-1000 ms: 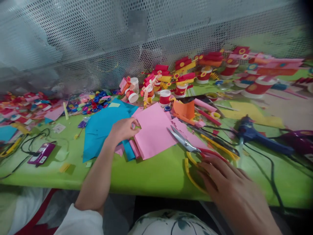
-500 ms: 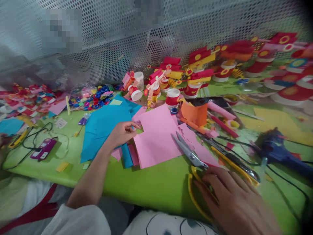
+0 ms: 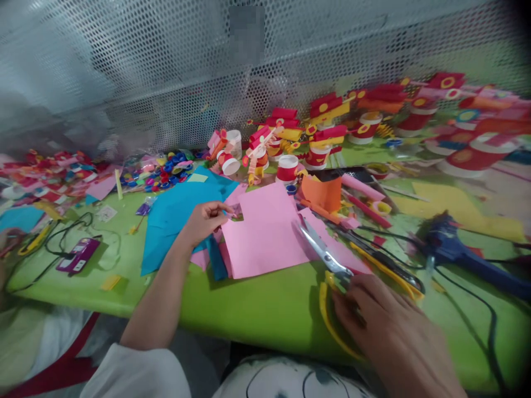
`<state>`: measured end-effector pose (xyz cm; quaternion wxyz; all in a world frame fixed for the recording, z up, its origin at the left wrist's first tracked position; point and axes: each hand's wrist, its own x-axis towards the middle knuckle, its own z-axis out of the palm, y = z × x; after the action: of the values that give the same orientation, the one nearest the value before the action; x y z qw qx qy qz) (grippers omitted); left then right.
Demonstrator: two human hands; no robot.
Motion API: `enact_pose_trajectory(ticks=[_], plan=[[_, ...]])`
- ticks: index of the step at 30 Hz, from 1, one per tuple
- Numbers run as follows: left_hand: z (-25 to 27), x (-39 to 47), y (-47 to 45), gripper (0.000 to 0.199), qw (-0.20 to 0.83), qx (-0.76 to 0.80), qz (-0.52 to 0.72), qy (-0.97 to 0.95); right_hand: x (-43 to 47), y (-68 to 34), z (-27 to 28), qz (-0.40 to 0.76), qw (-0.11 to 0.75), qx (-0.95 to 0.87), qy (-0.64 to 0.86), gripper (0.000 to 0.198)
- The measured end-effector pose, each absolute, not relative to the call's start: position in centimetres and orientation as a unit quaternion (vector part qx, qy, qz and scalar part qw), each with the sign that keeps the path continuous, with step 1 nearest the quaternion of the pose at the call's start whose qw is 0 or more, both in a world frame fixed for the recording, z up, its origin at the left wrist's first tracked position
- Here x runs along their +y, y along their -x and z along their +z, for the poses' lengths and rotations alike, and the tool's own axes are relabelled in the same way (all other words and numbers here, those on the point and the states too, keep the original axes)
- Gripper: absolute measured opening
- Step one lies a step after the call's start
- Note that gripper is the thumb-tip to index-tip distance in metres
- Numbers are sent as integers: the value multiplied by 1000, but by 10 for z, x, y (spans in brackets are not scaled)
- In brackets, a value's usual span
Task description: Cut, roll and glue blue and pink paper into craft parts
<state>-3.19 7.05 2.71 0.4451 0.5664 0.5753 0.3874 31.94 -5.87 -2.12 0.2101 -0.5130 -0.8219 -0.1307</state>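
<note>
My right hand (image 3: 390,320) grips a pair of yellow-handled scissors (image 3: 326,254), its fingers through the loops. The blades point up and left, over the right edge of a pink paper sheet (image 3: 265,237). At the sheet's upper left, where a notch is cut out, my left hand (image 3: 207,221) pinches a bit of pink paper between thumb and forefinger. Whether that bit is joined to the sheet is not clear. Under my left wrist and beyond it lie blue sheets (image 3: 174,210). A rolled dark blue strip (image 3: 216,260) sticks out beside the pink sheet.
Red and white cup figures (image 3: 287,168) line the back by a perforated metal screen (image 3: 199,72). A blue glue gun (image 3: 452,243) with its cord and another yellow-handled tool (image 3: 390,271) lie right. Leftward are a purple box (image 3: 78,257), coloured caps (image 3: 170,168) and another person's hand (image 3: 10,240).
My left forefinger and thumb have closed on pink paper at the notch. The scissors stay in my right hand, by the sheet's right edge. The view has shifted slightly.
</note>
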Motion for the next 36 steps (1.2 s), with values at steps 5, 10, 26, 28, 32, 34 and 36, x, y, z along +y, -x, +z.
enact_pose_trajectory(ticks=[5, 10, 26, 28, 32, 34, 36], plan=[[29, 74, 35, 22, 450, 560, 445, -535, -54, -310, -21, -175, 184, -795, 551, 39], [28, 79, 34, 14, 481, 526, 529, -460, -51, -302, -28, -217, 169, -783, 557, 39], [56, 51, 15, 19, 618, 320, 639, -328, -66, -255, 18, 41, 296, -808, 509, 58], [54, 47, 10, 19, 631, 306, 630, -333, -68, -235, 21, 123, 348, -788, 493, 66], [45, 42, -1, 23, 658, 285, 581, -386, -65, -215, 27, 229, 460, -709, 483, 69], [41, 40, -3, 27, 660, 281, 549, -428, -61, -216, 30, 231, 497, -682, 483, 52], [41, 36, -3, 28, 653, 281, 522, -471, -56, -222, 32, 199, 519, -670, 492, 31]])
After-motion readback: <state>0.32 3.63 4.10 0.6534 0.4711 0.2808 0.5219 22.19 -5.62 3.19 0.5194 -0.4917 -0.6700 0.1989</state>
